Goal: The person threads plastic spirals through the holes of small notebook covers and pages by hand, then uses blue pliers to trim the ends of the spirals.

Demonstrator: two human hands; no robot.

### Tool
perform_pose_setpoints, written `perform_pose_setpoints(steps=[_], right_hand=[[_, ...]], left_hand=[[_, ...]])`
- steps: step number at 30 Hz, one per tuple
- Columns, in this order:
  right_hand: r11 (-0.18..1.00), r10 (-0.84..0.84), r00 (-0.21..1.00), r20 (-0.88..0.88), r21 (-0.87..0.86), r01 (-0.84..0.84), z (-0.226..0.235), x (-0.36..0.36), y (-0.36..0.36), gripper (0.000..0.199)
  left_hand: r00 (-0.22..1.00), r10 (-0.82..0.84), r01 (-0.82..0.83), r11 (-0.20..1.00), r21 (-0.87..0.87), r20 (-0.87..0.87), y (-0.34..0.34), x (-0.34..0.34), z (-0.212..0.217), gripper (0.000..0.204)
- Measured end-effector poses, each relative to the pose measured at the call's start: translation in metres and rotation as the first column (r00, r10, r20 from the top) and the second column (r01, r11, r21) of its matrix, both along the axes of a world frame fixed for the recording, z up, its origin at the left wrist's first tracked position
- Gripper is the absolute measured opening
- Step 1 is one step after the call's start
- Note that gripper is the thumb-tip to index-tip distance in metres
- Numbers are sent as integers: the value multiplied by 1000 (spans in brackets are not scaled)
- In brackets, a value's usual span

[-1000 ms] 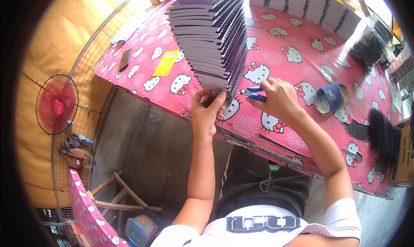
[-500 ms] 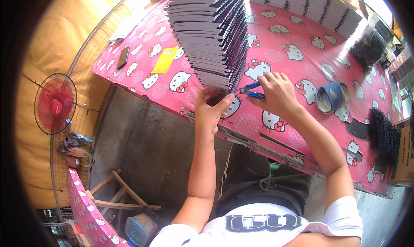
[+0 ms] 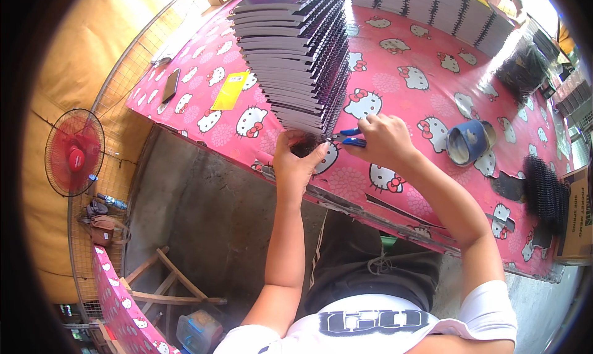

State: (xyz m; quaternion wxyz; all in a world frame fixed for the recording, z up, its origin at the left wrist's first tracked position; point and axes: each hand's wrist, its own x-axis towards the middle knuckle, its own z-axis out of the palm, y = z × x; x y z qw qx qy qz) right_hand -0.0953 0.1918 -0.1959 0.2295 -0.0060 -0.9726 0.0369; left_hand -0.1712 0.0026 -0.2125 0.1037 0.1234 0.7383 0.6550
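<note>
A tall stack of spiral-bound notebooks (image 3: 281, 63) with black coils leans over the table. My left hand (image 3: 293, 162) is closed at the stack's near bottom end, thumb and fingers around a dark notebook edge (image 3: 304, 147). What lies under the fingers is partly hidden. My right hand (image 3: 389, 139) grips blue-handled pliers (image 3: 353, 141). Their jaws reach the black coil just beside my left thumb; whether they bite the wire is too small to tell.
A pink patterned cloth (image 3: 395, 91) covers the table. Right of my hands sits a blue round container (image 3: 467, 143), with black coils (image 3: 545, 190) and a cardboard box (image 3: 574, 218) beyond. A yellow card (image 3: 229, 91) and a phone (image 3: 171, 86) lie left; more notebooks (image 3: 426, 11) stand behind.
The pliers' handles have come closer together in my right hand. The whole view has shifted a little, and my left hand keeps its place at the stack's bottom.
</note>
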Motion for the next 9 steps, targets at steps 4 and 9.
perform_pose_setpoints(steps=[4,9], right_hand=[[973,-116,875,469,-126,196,19,7,-5,49],[998,-59,988,141,32,55,6,16,6,57]], left_hand=[[995,-30,27,999,36,91,-5,-3,4,48],[994,-52,34,983,-180,-95,-14,-7,-10,49]])
